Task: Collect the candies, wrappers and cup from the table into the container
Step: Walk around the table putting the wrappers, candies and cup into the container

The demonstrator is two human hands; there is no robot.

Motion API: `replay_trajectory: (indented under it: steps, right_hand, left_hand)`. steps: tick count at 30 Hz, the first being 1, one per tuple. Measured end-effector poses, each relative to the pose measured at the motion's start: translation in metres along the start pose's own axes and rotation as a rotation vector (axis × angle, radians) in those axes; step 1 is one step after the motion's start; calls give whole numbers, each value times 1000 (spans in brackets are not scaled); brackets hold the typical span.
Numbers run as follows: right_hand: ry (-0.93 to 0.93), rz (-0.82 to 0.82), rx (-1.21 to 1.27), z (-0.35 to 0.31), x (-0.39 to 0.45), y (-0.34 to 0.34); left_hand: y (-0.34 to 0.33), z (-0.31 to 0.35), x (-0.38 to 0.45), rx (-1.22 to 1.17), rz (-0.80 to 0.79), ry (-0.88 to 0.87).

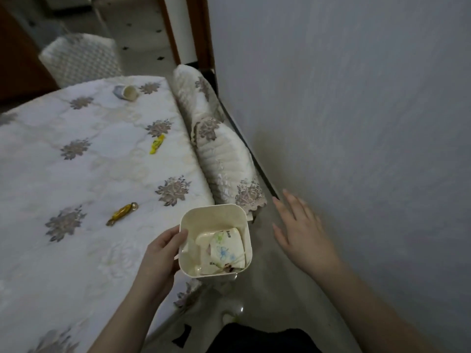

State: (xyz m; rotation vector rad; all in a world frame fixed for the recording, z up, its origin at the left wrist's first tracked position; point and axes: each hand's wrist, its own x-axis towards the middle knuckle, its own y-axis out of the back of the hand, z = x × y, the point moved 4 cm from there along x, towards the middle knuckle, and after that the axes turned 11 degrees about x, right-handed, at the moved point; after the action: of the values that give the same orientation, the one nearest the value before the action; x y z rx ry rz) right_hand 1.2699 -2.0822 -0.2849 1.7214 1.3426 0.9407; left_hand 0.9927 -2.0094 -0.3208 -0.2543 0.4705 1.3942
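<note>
My left hand (159, 253) grips the left wall of a cream square container (216, 212), held at the table's near right edge. Inside it lies a crumpled white wrapper with a blue flower print (225, 250). My right hand (300, 233) hovers open to the right of the container, above the floor, holding nothing. On the table, a gold-wrapped candy (122, 213) lies just left of the container. A yellow candy (157, 143) rests farther back. A small paper cup (126, 92) lies on its side near the far edge.
The table (76, 179) wears a white cloth with grey floral embroidery. Two chairs with padded lace covers (224, 159) stand between the table and the grey wall (356, 123). A woven white basket (81, 57) sits on the floor behind the table.
</note>
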Motion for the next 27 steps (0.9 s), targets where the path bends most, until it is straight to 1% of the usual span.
replay_trajectory:
  steps: [4, 8, 14, 18, 27]
  right_hand:
    - [123, -70, -10, -36, 40, -20]
    - [206, -138, -11, -67, 75, -47]
    - [311, -301, -23, -103, 96, -99]
    - [406, -436, -74, -118, 104, -134]
    - [595, -619, -105, -141, 116, -205]
  left_hand:
    - [46, -4, 8, -53, 81, 11]
    - [87, -10, 16, -99, 163, 13]
    - [133, -29, 16, -168, 269, 26]
    - [151, -47, 9, -230, 379, 55]
    - [156, -77, -7, -316, 589, 103]
